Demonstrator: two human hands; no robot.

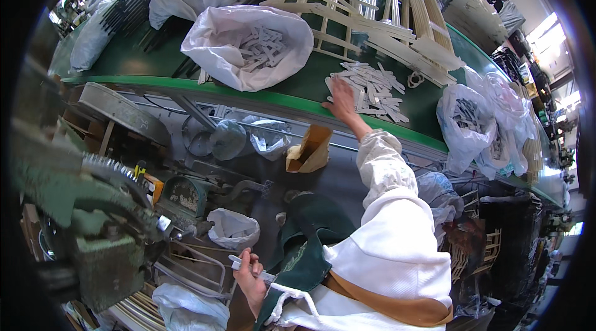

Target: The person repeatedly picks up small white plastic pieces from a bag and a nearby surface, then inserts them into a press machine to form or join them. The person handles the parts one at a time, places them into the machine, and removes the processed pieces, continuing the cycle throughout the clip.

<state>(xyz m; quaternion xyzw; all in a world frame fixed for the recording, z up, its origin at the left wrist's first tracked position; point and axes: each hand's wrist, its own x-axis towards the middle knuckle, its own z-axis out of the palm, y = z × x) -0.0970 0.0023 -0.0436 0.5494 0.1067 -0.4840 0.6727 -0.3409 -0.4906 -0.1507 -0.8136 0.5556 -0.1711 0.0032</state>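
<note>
My right arm reaches out to the green bench, where my right hand [341, 100] lies at the near left side of a loose pile of flat white strips [377, 87]. Its fingers are stretched forward with the thumb apart, touching the strips at the pile's edge. Low in the view, close to my body, my left hand [250, 281] is closed around a flat white strip [236, 261]. One end of that strip sticks out past the fingers. How many strips are in this hand I cannot tell.
A white sack [214, 51] of similar strips stands left of the pile. Plastic bags [462, 126] hang at the bench's right edge. Pale slatted frames [347, 17] lie behind. A green machine [105, 256] stands at my left, beside a small white bag [233, 229].
</note>
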